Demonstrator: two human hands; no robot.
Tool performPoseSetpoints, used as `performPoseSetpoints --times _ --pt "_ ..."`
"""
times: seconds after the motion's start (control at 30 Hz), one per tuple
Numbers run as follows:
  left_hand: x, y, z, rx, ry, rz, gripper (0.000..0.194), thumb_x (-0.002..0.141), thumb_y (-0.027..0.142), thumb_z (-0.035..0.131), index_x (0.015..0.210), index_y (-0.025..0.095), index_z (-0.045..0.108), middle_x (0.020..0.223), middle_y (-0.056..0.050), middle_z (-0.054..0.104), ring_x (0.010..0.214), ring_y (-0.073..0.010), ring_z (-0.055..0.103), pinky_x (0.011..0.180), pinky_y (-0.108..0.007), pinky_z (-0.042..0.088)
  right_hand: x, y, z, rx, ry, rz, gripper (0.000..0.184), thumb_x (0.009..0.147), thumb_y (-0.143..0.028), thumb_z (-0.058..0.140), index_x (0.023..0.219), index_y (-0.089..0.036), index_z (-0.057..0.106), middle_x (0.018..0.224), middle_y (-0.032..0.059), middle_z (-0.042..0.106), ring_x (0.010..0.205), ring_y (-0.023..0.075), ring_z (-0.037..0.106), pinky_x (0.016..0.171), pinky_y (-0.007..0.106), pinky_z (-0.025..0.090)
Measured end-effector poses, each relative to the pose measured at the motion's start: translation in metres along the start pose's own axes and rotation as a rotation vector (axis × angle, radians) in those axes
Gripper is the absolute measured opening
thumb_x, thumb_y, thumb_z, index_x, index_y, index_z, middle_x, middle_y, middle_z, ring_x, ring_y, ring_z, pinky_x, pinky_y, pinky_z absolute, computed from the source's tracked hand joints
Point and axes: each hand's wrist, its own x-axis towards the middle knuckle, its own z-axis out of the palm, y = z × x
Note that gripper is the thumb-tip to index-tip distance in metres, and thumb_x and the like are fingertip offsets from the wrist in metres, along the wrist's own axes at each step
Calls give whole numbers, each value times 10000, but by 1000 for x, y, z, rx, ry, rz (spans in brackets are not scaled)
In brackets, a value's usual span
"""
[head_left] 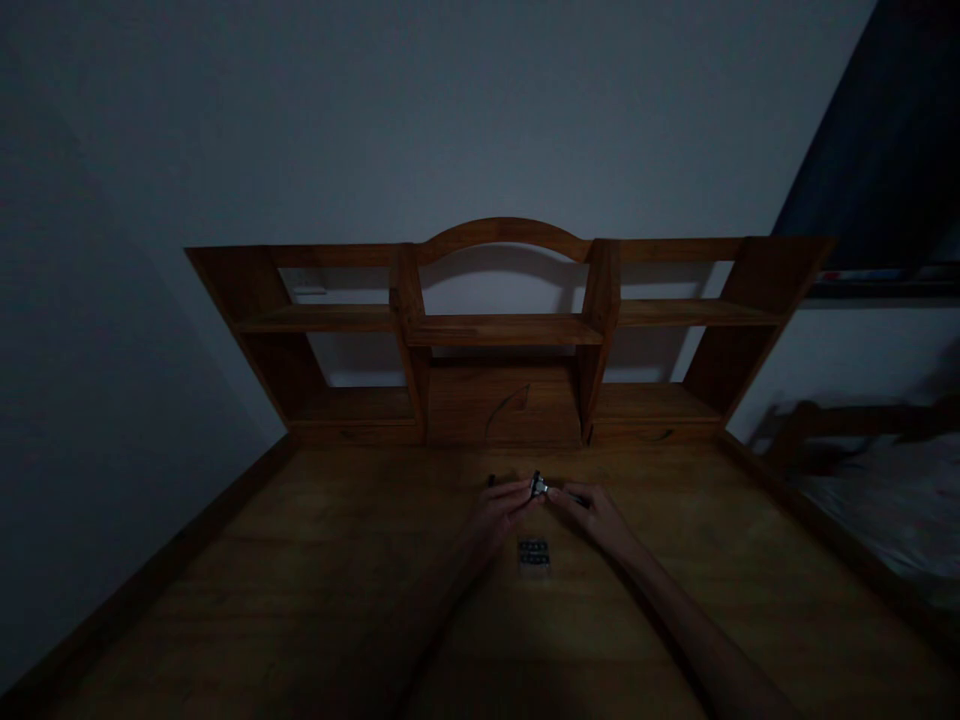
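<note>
The scene is very dim. Both my hands meet over the far middle of a wooden desk (300,600). My left hand (501,508) and my right hand (586,508) pinch a small dark and silvery object (538,486) between their fingertips; I cannot make out what it is. On the desk just below the hands lies a small flat pack (533,556) with dark cells. A thin dark piece pokes out beside each hand.
A wooden hutch (502,330) with open shelves and an arched top stands at the back of the desk against a pale wall. A bed (885,500) with a wooden frame lies to the right. A raised rim runs along the desk's sides.
</note>
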Motion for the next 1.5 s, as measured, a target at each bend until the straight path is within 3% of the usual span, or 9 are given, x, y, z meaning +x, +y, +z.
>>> performPoseSetpoints --times 0.13,0.33,0.7,1.1,1.5 --pt "0 0 -1 -10 -41 -2 289 685 230 774 949 118 735 1120 -133 683 1076 -273 621 1063 -407 395 -1 -2 -1 34 -18 17 479 872 -568 487 706 -145 639 629 -15 506 592 127 451 525 234 310" --pt "4 -3 -5 -1 -20 -28 341 622 240 828 925 113 737 1071 -131 702 1022 -286 645 1055 -451 390 -1 -7 -4 93 -56 35 467 871 -558 493 726 -144 655 652 -10 526 615 135 463 545 235 321" --pt "2 2 -2 -6 11 -61 388 592 235 849 934 92 732 1052 -151 704 1018 -278 648 1052 -426 393 1 3 -5 122 -111 3 416 877 -507 524 709 -139 621 659 -16 496 637 122 448 568 227 321" --pt "2 9 -7 98 -74 -75 381 644 267 812 986 121 729 1047 -123 712 1017 -267 648 1045 -416 392 0 4 -9 171 -193 17 423 848 -519 562 739 -127 675 661 -11 503 603 115 422 532 228 290" --pt "0 14 -2 145 -48 -58 420 608 321 830 970 129 736 1042 -129 713 1018 -281 648 1035 -420 401 -1 0 -8 170 -166 45 429 839 -531 564 769 -136 715 650 -10 536 605 121 450 553 231 321"
